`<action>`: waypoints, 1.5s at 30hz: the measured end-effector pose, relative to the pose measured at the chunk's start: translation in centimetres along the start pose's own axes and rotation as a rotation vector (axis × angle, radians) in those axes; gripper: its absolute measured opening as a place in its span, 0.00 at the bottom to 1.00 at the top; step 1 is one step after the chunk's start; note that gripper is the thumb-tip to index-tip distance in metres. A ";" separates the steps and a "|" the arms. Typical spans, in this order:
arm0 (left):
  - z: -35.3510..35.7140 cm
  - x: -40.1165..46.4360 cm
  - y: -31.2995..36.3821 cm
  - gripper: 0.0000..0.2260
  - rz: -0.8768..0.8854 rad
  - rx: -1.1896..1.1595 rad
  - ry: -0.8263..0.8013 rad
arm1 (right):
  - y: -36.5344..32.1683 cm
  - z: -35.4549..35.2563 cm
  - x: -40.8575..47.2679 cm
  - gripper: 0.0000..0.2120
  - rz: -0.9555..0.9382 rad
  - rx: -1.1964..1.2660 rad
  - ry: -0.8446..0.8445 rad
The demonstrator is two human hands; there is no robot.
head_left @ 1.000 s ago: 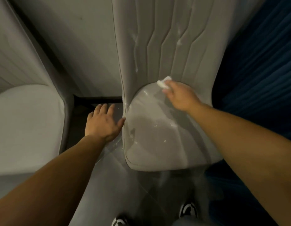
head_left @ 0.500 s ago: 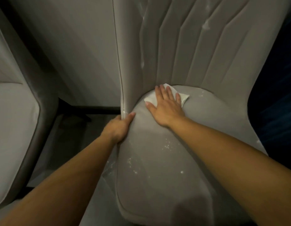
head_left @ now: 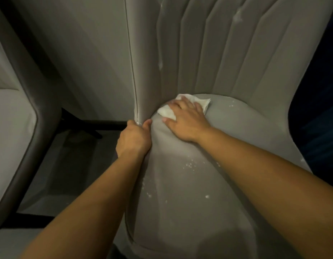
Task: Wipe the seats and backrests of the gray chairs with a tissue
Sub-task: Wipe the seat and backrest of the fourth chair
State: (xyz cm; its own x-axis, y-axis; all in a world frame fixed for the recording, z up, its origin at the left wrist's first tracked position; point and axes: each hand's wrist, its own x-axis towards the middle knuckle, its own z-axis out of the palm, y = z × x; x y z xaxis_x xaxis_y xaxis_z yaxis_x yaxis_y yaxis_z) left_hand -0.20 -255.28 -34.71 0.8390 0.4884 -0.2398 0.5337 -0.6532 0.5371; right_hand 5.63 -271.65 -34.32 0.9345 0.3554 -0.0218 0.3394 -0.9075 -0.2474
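My right hand (head_left: 186, 120) is flat on the tissue (head_left: 169, 112), fingers spread and nearly straight, pressing it into the back of the seat (head_left: 190, 193) right where it curves up into the backrest (head_left: 227, 53). Nothing pinched there — the tissue is pinned under my palm and fingers, with a corner poking out on the right and a fold showing by my thumb.

My left hand (head_left: 133, 141) is curled round the left edge of this gray chair, thumb over the top of the seat rim, fingers wrapped out of sight behind the piping. That is my brace.

Here is what the next stroke turns on: the dirt lies toward me from the tissue. White specks are scattered across the middle of the seat (head_left: 191, 164) and down its left side — all between my right hand and my body. So I judge the pull should come straight back along the seat's long axis, front to back, and the right hand is the one already on it. More white streaks sit up on the backrest ribs (head_left: 160, 62), above and beyond the tissue; those want an upward pass along the ribs.

A second gray chair (head_left: 14, 128) waits to my left, well apart from both hands.
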 end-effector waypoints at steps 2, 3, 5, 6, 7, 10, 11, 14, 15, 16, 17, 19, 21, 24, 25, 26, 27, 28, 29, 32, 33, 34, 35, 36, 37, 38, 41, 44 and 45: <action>-0.2 -0.1 0.2 0.28 -0.002 0.008 -0.007 | -0.1 -0.5 -2.8 0.32 -0.070 -0.001 -0.071; -0.4 -0.2 0.4 0.27 -0.002 0.020 -0.009 | -0.2 -0.8 -4.5 0.31 -0.098 -0.002 -0.099; -0.5 -0.4 0.6 0.27 0.005 0.041 -0.009 | -0.2 -1.3 -8.2 0.32 -0.151 -0.019 -0.138; -0.5 -0.5 0.7 0.27 0.014 0.043 -0.008 | -0.3 -1.6 -10.2 0.34 -0.165 -0.031 -0.147; -0.5 -0.6 0.7 0.26 0.023 0.042 -0.005 | -0.5 -2.0 -12.2 0.35 -0.169 -0.035 -0.164; -0.4 -0.6 0.7 0.25 0.037 0.038 0.011 | -0.8 -2.3 -15.8 0.35 -0.142 -0.042 -0.240; -0.5 -0.7 0.7 0.25 0.044 0.043 0.018 | -0.6 -2.3 -15.7 0.35 -0.128 -0.058 -0.254; -0.4 -0.8 0.4 0.26 0.062 0.078 0.030 | 1.2 -2.2 -11.2 0.35 0.010 -0.138 -0.224; -0.4 -0.8 0.4 0.26 0.073 0.084 0.040 | 2.1 -2.2 -9.1 0.33 0.095 -0.150 -0.223; -0.3 -0.8 0.3 0.26 0.085 0.086 0.054 | 3.0 -2.4 -7.0 0.31 0.175 -0.143 -0.224; -0.2 -0.9 0.2 0.26 0.095 0.087 0.067 | 3.7 -2.6 -5.3 0.31 0.237 -0.123 -0.227; -0.1 -0.8 0.0 0.26 0.108 0.089 0.076 | 4.1 -2.9 -3.5 0.32 0.294 -0.093 -0.243; -0.2 -0.7 -0.1 0.27 0.096 0.086 0.065 | 3.1 -2.9 -4.4 0.33 0.268 -0.085 -0.260; -0.3 -0.6 -0.2 0.27 0.107 0.083 0.038 | 0.7 -2.3 -10.3 0.36 0.115 -0.101 -0.268; -0.5 -0.5 -0.3 0.27 0.131 0.098 0.030 | -0.1 -2.0 -12.8 0.39 0.044 -0.101 -0.264; -0.8 -0.2 -0.5 0.28 0.161 0.121 0.011 | -1.0 -1.9 -15.2 0.42 -0.021 -0.103 -0.255; -1.1 0.2 -0.6 0.28 0.196 0.146 -0.020 | -2.0 -1.7 -17.6 0.42 -0.075 -0.102 -0.244; -1.4 0.7 -0.7 0.28 0.223 0.170 -0.062 | -3.0 -1.6 -19.6 0.41 -0.122 -0.090 -0.239; -1.8 1.0 -0.7 0.29 0.238 0.186 -0.101 | -4.1 -1.5 -21.2 0.39 -0.168 -0.075 -0.249; -2.1 1.5 -0.7 0.29 0.249 0.178 -0.141 | -7.0 -0.3 -24.2 0.38 -0.268 -0.043 -0.283; -2.0 1.3 -0.8 0.29 0.254 0.165 -0.131 | -7.8 -0.2 -24.4 0.37 -0.266 -0.050 -0.265; -1.9 1.2 -0.9 0.28 0.259 0.155 -0.118 | -8.6 -0.1 -24.3 0.36 -0.251 -0.058 -0.247; -1.8 1.0 -1.1 0.28 0.265 0.151 -0.109 | -9.1 -0.1 -23.7 0.35 -0.233 -0.059 -0.237; -1.7 1.0 -1.1 0.28 0.272 0.153 -0.104 | -9.5 0.0 -22.7 0.34 -0.217 -0.059 -0.231; -1.7 1.0 -1.1 0.28 0.281 0.159 -0.103 | -9.8 0.2 -21.5 0.34 -0.202 -0.061 -0.233; -1.8 1.1 -1.2 0.28 0.290 0.166 -0.103 | -10.2 0.4 -20.2 0.33 -0.187 -0.062 -0.232; -1.7 1.2 -1.3 0.27 0.324 0.167 -0.091 | -11.5 1.2 -16.5 0.34 -0.133 -0.065 -0.229; -1.7 1.2 -1.5 0.28 0.343 0.171 -0.080 | -11.8 0.8 -16.6 0.35 -0.155 -0.063 -0.246; -1.8 1.2 -1.5 0.28 0.349 0.180 -0.086 | -11.5 0.4 -17.8 0.36 -0.193 -0.069 -0.243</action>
State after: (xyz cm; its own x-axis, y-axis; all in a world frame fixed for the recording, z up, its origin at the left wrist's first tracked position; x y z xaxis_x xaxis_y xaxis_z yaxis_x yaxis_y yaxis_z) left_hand -0.21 -252.63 -34.34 0.9749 0.1739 -0.1391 0.2187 -0.8658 0.4500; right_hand -14.96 -267.42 -31.51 0.8018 0.5581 -0.2136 0.5224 -0.8282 -0.2030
